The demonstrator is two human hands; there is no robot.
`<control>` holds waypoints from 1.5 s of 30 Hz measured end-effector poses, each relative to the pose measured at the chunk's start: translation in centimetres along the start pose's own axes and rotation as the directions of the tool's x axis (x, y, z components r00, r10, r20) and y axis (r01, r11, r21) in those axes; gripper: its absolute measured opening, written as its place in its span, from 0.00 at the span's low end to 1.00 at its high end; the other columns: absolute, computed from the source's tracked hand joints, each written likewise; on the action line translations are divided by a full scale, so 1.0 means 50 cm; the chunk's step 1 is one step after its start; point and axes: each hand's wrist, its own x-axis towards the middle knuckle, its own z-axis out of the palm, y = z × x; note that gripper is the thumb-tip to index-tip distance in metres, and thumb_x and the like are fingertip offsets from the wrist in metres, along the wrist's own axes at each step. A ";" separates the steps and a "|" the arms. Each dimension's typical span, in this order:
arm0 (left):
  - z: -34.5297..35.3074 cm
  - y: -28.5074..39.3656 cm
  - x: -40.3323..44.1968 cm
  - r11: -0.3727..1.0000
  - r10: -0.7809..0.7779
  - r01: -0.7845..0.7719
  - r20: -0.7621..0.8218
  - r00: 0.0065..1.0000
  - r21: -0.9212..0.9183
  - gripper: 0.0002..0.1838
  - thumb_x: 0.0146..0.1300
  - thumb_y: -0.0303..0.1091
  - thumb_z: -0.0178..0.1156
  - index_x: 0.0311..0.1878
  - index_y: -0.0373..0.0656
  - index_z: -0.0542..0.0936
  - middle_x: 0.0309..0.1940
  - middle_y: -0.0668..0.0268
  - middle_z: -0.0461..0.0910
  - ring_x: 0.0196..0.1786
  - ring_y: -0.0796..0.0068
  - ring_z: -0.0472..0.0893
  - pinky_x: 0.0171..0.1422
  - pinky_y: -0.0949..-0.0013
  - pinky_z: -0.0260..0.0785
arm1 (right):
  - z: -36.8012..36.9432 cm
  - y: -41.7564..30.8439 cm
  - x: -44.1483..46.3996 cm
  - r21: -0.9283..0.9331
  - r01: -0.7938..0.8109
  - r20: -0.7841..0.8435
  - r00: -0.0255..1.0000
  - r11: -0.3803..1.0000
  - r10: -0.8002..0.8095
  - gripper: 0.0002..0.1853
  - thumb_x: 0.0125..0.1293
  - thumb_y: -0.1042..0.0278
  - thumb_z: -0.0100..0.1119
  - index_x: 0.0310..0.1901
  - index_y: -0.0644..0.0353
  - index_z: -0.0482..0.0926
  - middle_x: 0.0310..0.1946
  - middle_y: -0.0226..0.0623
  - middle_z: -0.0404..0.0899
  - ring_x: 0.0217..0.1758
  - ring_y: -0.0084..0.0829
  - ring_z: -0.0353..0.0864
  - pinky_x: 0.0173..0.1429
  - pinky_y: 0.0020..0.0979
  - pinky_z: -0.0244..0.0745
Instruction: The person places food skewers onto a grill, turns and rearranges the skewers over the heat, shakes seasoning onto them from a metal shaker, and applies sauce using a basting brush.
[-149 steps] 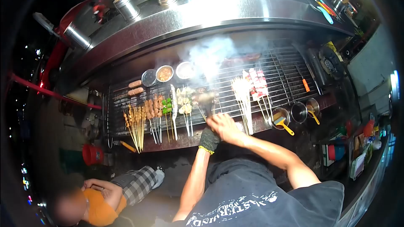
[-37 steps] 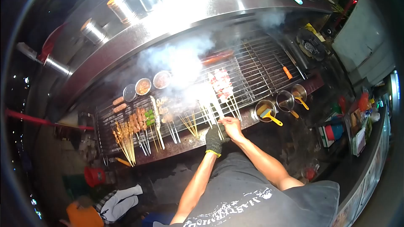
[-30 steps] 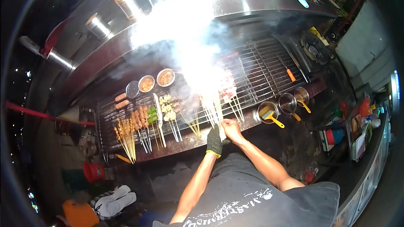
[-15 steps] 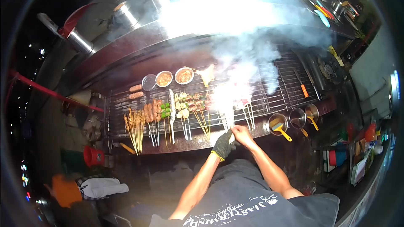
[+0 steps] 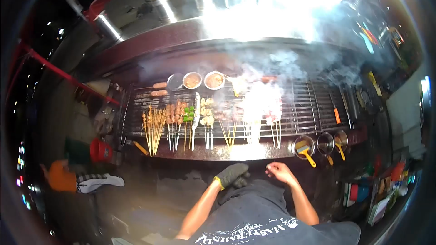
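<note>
My left hand (image 5: 232, 175), in a dark knitted glove with a yellow cuff, is off the grill's front edge, loosely curled, with its fingers apart and nothing visible in it. My bare right hand (image 5: 280, 172) is to its right, fingers bent but parted, empty. Beyond both hands, pale skewers (image 5: 252, 131) lie on the grill (image 5: 209, 154), their upper ends lost in glare and smoke. Red-and-white meat skewers (image 5: 274, 120) are just right of them. Farther left lie yellowish skewers (image 5: 207, 113), a foil-like strip (image 5: 196, 114), green pieces (image 5: 188, 114), and brown meat skewers (image 5: 154, 122).
Two sausages (image 5: 159, 90) and three round bowls, one (image 5: 192, 80) holding food, sit at the grill's back left. Pots with yellow-handled brushes (image 5: 309, 157) line the front right. An orange-handled tool (image 5: 336, 114) lies on the grate. A person in orange (image 5: 62, 176) is at lower left.
Both my hands have let go of the pale skewers and drawn back from the grill, now apart from each other. The skewers rest on the grate. The view has turned, and smoke has drifted right.
</note>
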 end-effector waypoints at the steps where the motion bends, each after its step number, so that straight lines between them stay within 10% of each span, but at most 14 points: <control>1: -0.001 0.008 -0.028 0.977 0.087 -0.073 -0.063 0.994 0.201 0.21 0.68 0.50 0.55 0.48 0.39 0.76 0.34 0.60 0.81 0.26 0.72 0.81 0.31 0.70 0.74 | -0.004 0.006 -0.008 -0.047 0.021 0.008 1.000 0.999 -0.021 0.15 0.69 0.59 0.57 0.43 0.65 0.80 0.32 0.32 0.84 0.31 0.20 0.80 0.39 0.24 0.75; 7: -0.093 0.228 -0.249 0.789 0.314 -0.172 -0.146 0.938 0.590 0.23 0.66 0.48 0.58 0.53 0.36 0.76 0.36 0.61 0.81 0.33 0.76 0.82 0.35 0.71 0.76 | -0.005 -0.080 -0.045 -0.418 0.057 0.089 0.996 0.907 -0.022 0.14 0.66 0.62 0.60 0.44 0.65 0.82 0.32 0.36 0.85 0.35 0.24 0.83 0.42 0.26 0.76; 10: -0.189 0.367 -0.307 0.490 0.871 -0.599 -0.329 0.364 0.634 0.13 0.69 0.32 0.54 0.53 0.38 0.73 0.44 0.63 0.77 0.46 0.75 0.78 0.49 0.71 0.74 | 0.015 -0.183 -0.072 -0.508 0.130 0.060 0.992 0.851 -0.115 0.16 0.64 0.61 0.61 0.45 0.65 0.81 0.33 0.38 0.85 0.36 0.28 0.84 0.43 0.28 0.76; 14: -0.254 0.637 -0.441 0.154 0.816 -0.285 -0.285 -0.504 0.946 0.31 0.61 0.36 0.64 0.64 0.35 0.63 0.50 0.59 0.76 0.53 0.68 0.76 0.58 0.65 0.70 | 0.038 -0.265 -0.081 -0.478 0.215 0.039 0.974 0.852 -0.224 0.17 0.63 0.60 0.62 0.47 0.63 0.81 0.33 0.41 0.85 0.36 0.30 0.84 0.44 0.30 0.76; 19: -0.506 0.945 -0.576 0.393 0.525 -0.084 -0.299 -0.797 0.916 0.51 0.45 0.47 0.75 0.68 0.37 0.58 0.59 0.49 0.71 0.59 0.56 0.74 0.64 0.59 0.66 | 0.117 -0.366 -0.070 -0.476 0.314 -0.002 0.934 0.822 -0.358 0.18 0.62 0.61 0.61 0.48 0.65 0.79 0.34 0.45 0.85 0.34 0.35 0.85 0.42 0.32 0.78; 24: -0.632 1.015 -0.598 0.248 0.782 -0.356 -0.403 -0.475 0.901 0.37 0.41 0.36 0.76 0.55 0.39 0.69 0.47 0.56 0.79 0.47 0.61 0.80 0.54 0.60 0.72 | 0.254 -0.485 -0.038 -0.454 0.325 0.057 0.940 0.829 -0.337 0.18 0.65 0.60 0.60 0.48 0.66 0.79 0.35 0.42 0.85 0.35 0.29 0.84 0.41 0.28 0.77; 28: -0.525 0.732 -0.435 -0.088 0.903 -0.527 -0.155 -0.400 0.845 0.33 0.51 0.44 0.70 0.58 0.42 0.70 0.47 0.60 0.76 0.49 0.63 0.77 0.53 0.59 0.72 | 0.341 -0.505 0.080 0.112 0.477 0.116 0.865 0.872 -0.488 0.20 0.72 0.58 0.52 0.54 0.69 0.75 0.45 0.43 0.83 0.49 0.32 0.82 0.55 0.32 0.75; 29: -0.536 0.615 -0.357 -0.028 0.950 -0.779 -0.224 -0.215 0.626 0.37 0.52 0.52 0.70 0.60 0.43 0.70 0.54 0.57 0.74 0.55 0.61 0.76 0.59 0.56 0.70 | 0.370 -0.546 0.094 0.371 0.384 0.133 0.879 0.845 -0.458 0.24 0.73 0.55 0.50 0.58 0.71 0.71 0.49 0.47 0.81 0.52 0.36 0.81 0.60 0.35 0.73; 31: -0.438 0.463 -0.336 -0.475 0.876 -0.366 0.467 -0.115 0.800 0.37 0.51 0.49 0.70 0.62 0.42 0.70 0.61 0.50 0.70 0.64 0.52 0.70 0.68 0.56 0.64 | 0.421 -0.634 0.112 0.848 0.088 0.131 0.921 0.523 -0.367 0.28 0.71 0.50 0.51 0.60 0.68 0.68 0.50 0.48 0.79 0.52 0.41 0.80 0.60 0.41 0.74; 32: -0.386 0.448 -0.329 -0.434 0.878 -0.519 0.475 -0.060 0.736 0.35 0.51 0.43 0.69 0.62 0.42 0.70 0.62 0.52 0.69 0.66 0.51 0.68 0.69 0.55 0.62 | 0.431 -0.674 0.113 0.933 -0.058 0.141 0.967 0.356 -0.214 0.27 0.70 0.50 0.53 0.59 0.66 0.68 0.51 0.48 0.78 0.53 0.42 0.80 0.60 0.44 0.74; 34: -0.343 0.414 -0.286 -0.377 0.834 -0.623 0.544 0.093 0.685 0.33 0.53 0.33 0.66 0.64 0.43 0.70 0.66 0.54 0.67 0.70 0.51 0.64 0.73 0.54 0.58 | 0.433 -0.644 0.205 0.775 0.245 -0.303 0.953 0.583 0.002 0.25 0.68 0.53 0.56 0.57 0.63 0.68 0.49 0.48 0.78 0.52 0.44 0.80 0.59 0.47 0.74; 36: -0.372 0.406 -0.269 -0.345 0.926 -0.558 0.370 -0.072 0.755 0.32 0.53 0.26 0.62 0.65 0.44 0.69 0.66 0.53 0.67 0.71 0.52 0.64 0.74 0.57 0.57 | 0.402 -0.638 0.270 0.799 0.369 -0.309 0.929 0.476 -0.203 0.23 0.64 0.55 0.60 0.54 0.62 0.69 0.47 0.46 0.79 0.47 0.41 0.81 0.55 0.43 0.76; 40: -0.541 0.485 -0.239 0.023 0.988 -0.490 0.054 0.142 0.871 0.28 0.54 0.31 0.62 0.60 0.39 0.70 0.59 0.49 0.71 0.66 0.49 0.68 0.71 0.56 0.61 | 0.315 -0.651 0.447 -0.278 0.609 -0.718 0.382 0.743 -0.582 0.32 0.55 0.59 0.71 0.56 0.64 0.69 0.47 0.42 0.78 0.53 0.33 0.75 0.62 0.38 0.68; 45: -0.711 0.620 -0.139 -0.048 0.857 0.019 0.031 0.515 0.999 0.48 0.43 0.51 0.72 0.66 0.41 0.64 0.66 0.50 0.65 0.69 0.51 0.63 0.73 0.47 0.52 | 0.300 -0.664 0.634 0.459 0.662 -0.761 0.637 0.592 -0.122 0.48 0.50 0.65 0.76 0.69 0.60 0.54 0.53 0.46 0.72 0.57 0.37 0.70 0.64 0.43 0.66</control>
